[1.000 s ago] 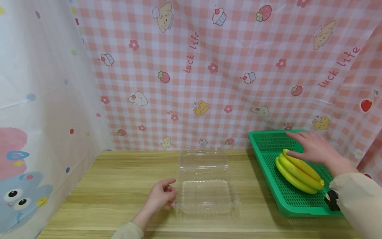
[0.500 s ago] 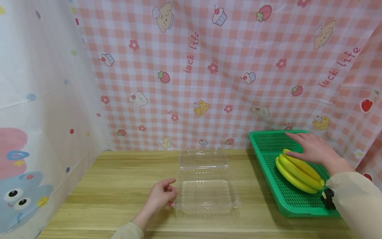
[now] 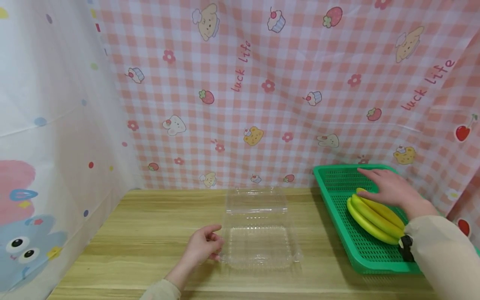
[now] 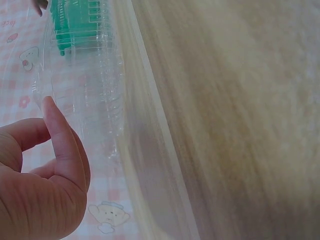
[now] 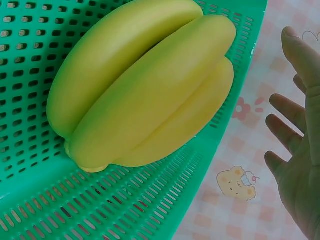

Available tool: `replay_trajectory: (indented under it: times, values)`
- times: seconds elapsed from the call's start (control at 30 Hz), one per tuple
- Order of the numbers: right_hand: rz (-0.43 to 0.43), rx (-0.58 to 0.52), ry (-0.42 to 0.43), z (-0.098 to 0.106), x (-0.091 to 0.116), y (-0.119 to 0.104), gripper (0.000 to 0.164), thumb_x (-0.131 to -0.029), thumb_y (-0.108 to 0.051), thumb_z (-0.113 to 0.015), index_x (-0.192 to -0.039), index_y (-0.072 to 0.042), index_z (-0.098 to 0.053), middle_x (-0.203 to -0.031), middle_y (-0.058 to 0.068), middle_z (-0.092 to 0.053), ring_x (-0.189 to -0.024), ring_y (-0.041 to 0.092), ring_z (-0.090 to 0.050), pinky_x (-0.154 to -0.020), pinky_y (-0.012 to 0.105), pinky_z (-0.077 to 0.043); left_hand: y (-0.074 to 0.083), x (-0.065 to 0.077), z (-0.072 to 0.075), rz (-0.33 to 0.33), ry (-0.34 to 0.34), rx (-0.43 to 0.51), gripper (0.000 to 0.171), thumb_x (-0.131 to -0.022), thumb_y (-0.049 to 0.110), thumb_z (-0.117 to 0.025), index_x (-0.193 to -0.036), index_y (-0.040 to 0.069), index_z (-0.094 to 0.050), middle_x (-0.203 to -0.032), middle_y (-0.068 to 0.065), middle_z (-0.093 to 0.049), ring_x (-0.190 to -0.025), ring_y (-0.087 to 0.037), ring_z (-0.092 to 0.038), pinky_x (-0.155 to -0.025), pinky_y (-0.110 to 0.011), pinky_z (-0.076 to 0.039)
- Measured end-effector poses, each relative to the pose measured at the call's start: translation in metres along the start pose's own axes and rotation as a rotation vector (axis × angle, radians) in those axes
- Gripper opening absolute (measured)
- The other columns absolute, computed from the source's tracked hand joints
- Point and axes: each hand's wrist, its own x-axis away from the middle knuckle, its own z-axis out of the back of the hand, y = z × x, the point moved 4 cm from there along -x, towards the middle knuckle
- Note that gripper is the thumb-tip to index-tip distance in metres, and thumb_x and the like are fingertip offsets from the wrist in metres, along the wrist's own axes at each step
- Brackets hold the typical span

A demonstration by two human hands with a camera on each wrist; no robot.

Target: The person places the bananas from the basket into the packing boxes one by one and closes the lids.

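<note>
An opened clear plastic clamshell box (image 3: 258, 246) lies on the wooden table, its lid (image 3: 256, 200) folded back toward the curtain. Beside its left edge is my left hand (image 3: 200, 246), fingers loosely bent; in the left wrist view a fingertip (image 4: 48, 102) comes right at the box's rim. My right hand (image 3: 393, 189) hovers with spread fingers over the far end of a bunch of yellow bananas (image 3: 375, 218). The right wrist view shows the bananas (image 5: 150, 95) apart from that hand (image 5: 302, 125), with nothing in its grasp. They lie in a green perforated basket (image 3: 339, 225).
A pink checked curtain (image 3: 225, 112) with cartoon prints hangs right behind the table (image 3: 157, 229). On the left is a white printed curtain (image 3: 63, 146). A black wrist device (image 3: 406, 248) sits at the right sleeve, over the basket's near right part.
My right wrist and sleeve have shifted slightly left over the basket, the black device now covering the near end of the bananas. The left hand, box and basket stay put.
</note>
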Motion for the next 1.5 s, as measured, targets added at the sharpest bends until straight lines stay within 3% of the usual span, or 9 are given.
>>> replay_trajectory:
  times: [0.8,1.07,1.5]
  values:
    - [-0.034,-0.070,-0.055,-0.028,-0.001,-0.001,0.086,-0.091,-0.057,-0.063,-0.150,-0.001,-0.036,-0.140,0.035,-0.042,-0.124,0.057,-0.038,-0.098,0.075,-0.034,0.002,0.001,-0.001,-0.006,-0.022,-0.003,0.055,-0.088,-0.008,-0.066,-0.137,-0.016,-0.044,-0.089,-0.010,-0.056,-0.068,-0.016,-0.057,-0.052,-0.026,-0.059]
    - [-0.044,-0.090,-0.092,-0.034,0.001,-0.002,0.092,-0.089,-0.060,-0.063,-0.152,0.000,-0.031,-0.140,0.037,-0.038,-0.122,0.059,-0.038,-0.093,0.076,-0.037,0.001,0.002,-0.001,-0.002,-0.030,0.002,0.054,-0.089,-0.008,-0.065,-0.137,-0.016,-0.043,-0.090,-0.010,-0.054,-0.068,-0.017,-0.057,-0.053,-0.027,-0.059]
    - [-0.017,-0.194,-0.160,-0.043,0.003,-0.004,0.096,-0.085,-0.052,-0.072,-0.152,0.001,-0.027,-0.140,0.041,-0.029,-0.120,0.063,-0.038,-0.090,0.074,-0.041,0.001,0.001,0.000,0.002,-0.034,-0.013,0.053,-0.089,-0.008,-0.064,-0.137,-0.017,-0.044,-0.088,-0.010,-0.055,-0.067,-0.016,-0.057,-0.053,-0.027,-0.059]
